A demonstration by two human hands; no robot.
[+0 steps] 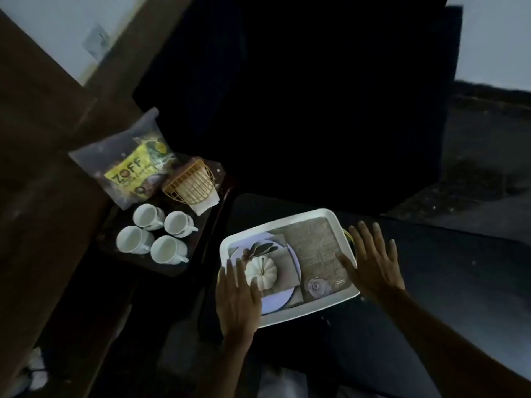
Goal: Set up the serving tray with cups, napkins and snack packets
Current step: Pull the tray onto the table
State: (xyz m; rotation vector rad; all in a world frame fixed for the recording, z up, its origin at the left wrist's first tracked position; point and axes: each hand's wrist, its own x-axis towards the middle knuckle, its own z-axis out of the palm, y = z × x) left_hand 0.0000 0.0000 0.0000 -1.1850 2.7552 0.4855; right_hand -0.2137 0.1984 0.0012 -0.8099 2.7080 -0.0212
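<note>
A white serving tray [304, 216] with a printed picture on its floor lies on a dark surface in front of me. My left hand [237, 300] rests flat over the tray's near left corner, fingers spread. Over the tray's right end, by its yellow handle, hovers my right hand [370, 257], also spread and holding nothing. Several white cups [168, 249] stand together on a small dark table to the left. Behind them lies a clear bag of snack packets [129, 168] with yellow labels. An orange wire holder with white napkins [191, 183] sits beside the bag.
A dark brown wooden panel [37, 156] runs along the left side. A large black shape [316, 96] fills the space behind the tray. The scene is dim.
</note>
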